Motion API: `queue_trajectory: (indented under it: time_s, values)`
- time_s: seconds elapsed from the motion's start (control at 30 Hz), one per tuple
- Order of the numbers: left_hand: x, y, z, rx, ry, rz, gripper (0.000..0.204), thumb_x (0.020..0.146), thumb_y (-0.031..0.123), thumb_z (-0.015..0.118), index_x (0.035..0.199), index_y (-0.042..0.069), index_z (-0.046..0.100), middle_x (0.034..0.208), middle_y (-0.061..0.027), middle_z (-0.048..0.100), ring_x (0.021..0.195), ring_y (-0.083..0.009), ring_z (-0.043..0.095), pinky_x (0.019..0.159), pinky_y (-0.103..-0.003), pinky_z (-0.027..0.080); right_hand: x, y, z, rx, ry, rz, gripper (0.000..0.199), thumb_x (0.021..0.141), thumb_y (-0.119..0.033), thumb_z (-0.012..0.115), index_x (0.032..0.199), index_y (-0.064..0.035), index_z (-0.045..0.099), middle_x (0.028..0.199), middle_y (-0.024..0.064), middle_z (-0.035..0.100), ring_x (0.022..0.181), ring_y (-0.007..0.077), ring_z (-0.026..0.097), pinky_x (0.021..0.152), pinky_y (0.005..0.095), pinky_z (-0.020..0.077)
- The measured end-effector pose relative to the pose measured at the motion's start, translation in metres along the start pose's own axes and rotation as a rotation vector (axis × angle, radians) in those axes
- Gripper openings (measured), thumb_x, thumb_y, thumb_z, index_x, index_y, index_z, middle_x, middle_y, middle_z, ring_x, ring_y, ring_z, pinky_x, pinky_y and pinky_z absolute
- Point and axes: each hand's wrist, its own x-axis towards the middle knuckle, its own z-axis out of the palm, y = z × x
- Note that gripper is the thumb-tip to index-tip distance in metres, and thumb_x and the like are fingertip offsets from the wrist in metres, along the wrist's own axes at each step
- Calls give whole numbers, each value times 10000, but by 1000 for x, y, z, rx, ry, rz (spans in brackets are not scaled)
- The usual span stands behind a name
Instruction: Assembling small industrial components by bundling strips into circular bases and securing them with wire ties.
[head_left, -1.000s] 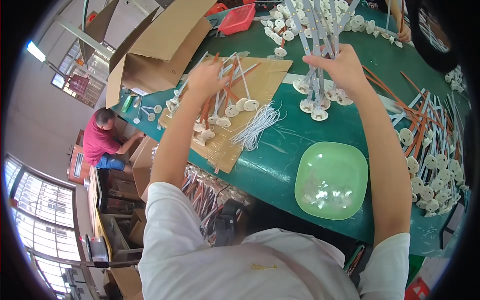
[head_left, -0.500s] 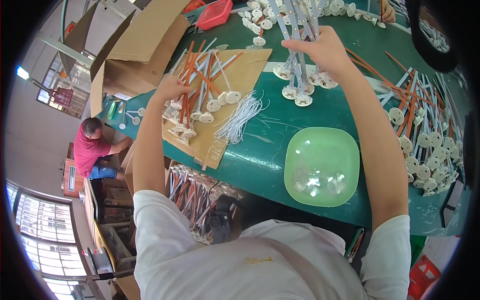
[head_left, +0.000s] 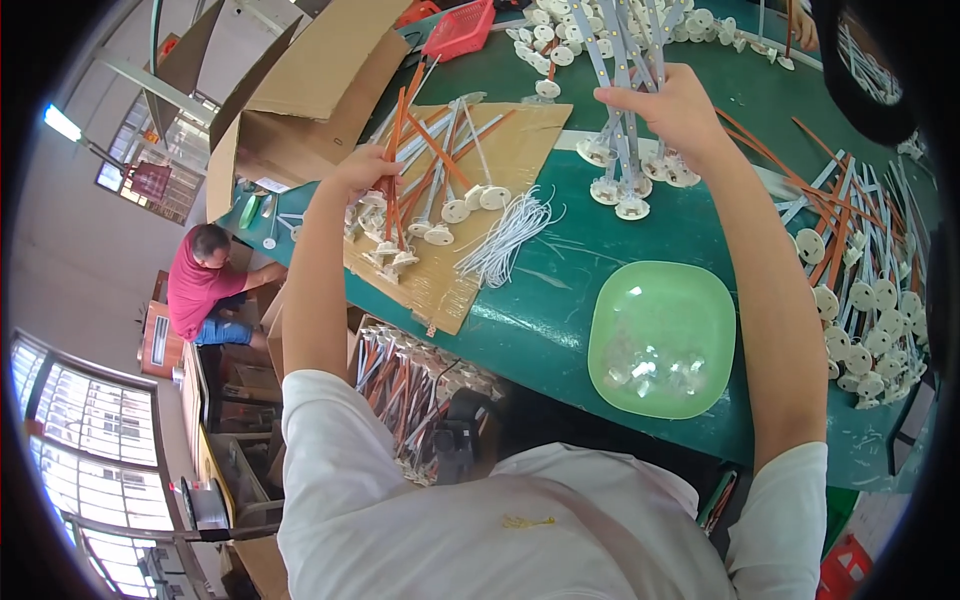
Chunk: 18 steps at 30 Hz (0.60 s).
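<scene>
Your right hand [head_left: 683,113] pinches white strips [head_left: 622,72], tops cut off; left hand [head_left: 362,172] at orange strips [head_left: 398,122], fingertips hidden, can't tell if pinching. Shirt print [head_left: 527,521] unreadable.

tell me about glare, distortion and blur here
Head view: bright glints on the shiny pieces in the green tray and a sheen on the green table; head view: windows at left look washed out; head view: fisheye bending and black corners; head view: right hand looks fairly sharp.
</scene>
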Motion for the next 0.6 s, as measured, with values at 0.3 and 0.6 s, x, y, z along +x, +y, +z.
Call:
queue_trajectory:
  time_s: [0.3,0.6]
  values:
    - [-2,9,-3,487,105,3,307,846,315,667,714,38,653,585,-47,609,533,-102,584,508,-269,458,0,0,0,-6,-4,18,366,681,-338,795,849,-42,661,785,38,623,737,133,543,681,312,412]
    - [-2,2,0,645,397,160,208,873,240,600,767,63,626,622,-26,602,537,-93,562,497,-232,429,1,-1,0,-37,-3,23,380,675,-346,796,847,-39,656,792,42,629,737,131,546,679,313,414]
